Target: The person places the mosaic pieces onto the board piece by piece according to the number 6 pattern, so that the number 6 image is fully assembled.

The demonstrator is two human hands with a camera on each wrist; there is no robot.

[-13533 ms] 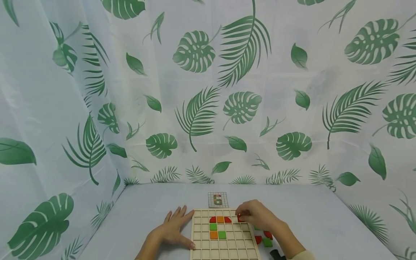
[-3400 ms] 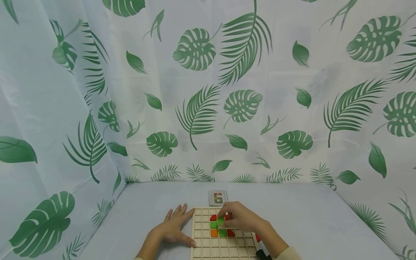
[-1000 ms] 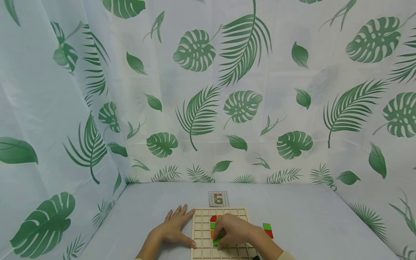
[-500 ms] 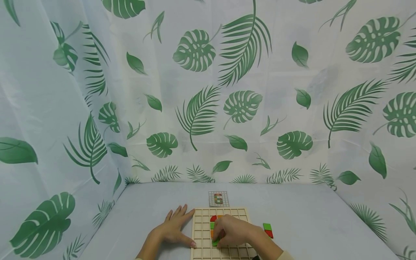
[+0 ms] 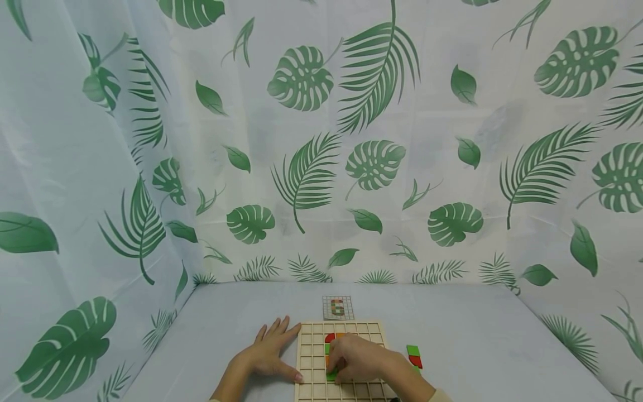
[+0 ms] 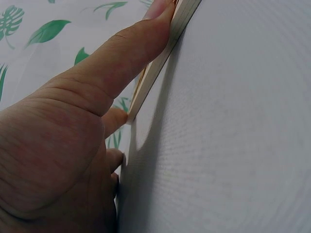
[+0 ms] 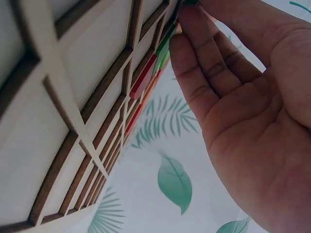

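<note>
A wooden grid board (image 5: 311, 391) lies on the table, with red, orange and green tiles in its cells. My right hand (image 5: 363, 357) reaches over the board, thumb and fingers pinching a green square tile (image 5: 331, 377) at a cell below the orange tile. It covers much of the pattern; a red tile (image 5: 330, 338) and an orange tile (image 5: 340, 335) show above it. In the right wrist view a red tile (image 7: 144, 77) and a green tile (image 7: 165, 46) sit near the fingertips. My left hand (image 5: 266, 354) lies spread at the board's left side, thumb and index finger touching its edge.
Beyond the board lies a small printed grid card (image 5: 337, 307) with a coloured figure. Right of the board are loose tiles: a green square (image 5: 413, 350) and a red piece (image 5: 415, 362), another green one partly behind the arm. Leaf-patterned cloth (image 5: 321, 167) surrounds the table.
Over the longer span, tiles were added to the board. In the last second my right hand shifted slightly left with the green tile, now lower at the cell. The left hand stayed put.
</note>
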